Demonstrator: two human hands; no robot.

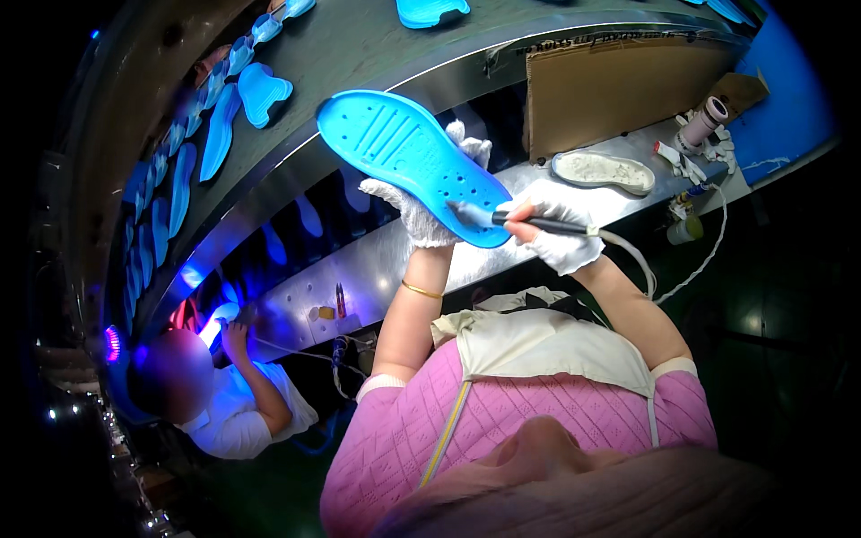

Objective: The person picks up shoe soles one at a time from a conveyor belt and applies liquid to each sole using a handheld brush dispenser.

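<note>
My left hand (pixel 414 213), in a white knit glove, grips a bright blue shoe sole (pixel 395 139) from beneath, fingers at its far edge and thumb at the near edge. The sole is raised and tilted above the bench, its face with grooves and small holes toward me. In my right hand (pixel 567 240), whose white glove leaves some fingertips bare, is a black-handled brush (pixel 545 222). A pale hose (pixel 632 255) runs from the handle's rear. The brush's bristles lie over the sole's right end and appear to touch it.
A conveyor belt (pixel 354 45) curves across the far side, carrying several blue soles and shoe parts. On the metal bench (pixel 475 264) are a white sole-shaped piece (pixel 603 172), a pink cylinder (pixel 707 121) and gloves. Behind stands a cardboard panel (pixel 619 94). A co-worker (pixel 242 408) sits at left.
</note>
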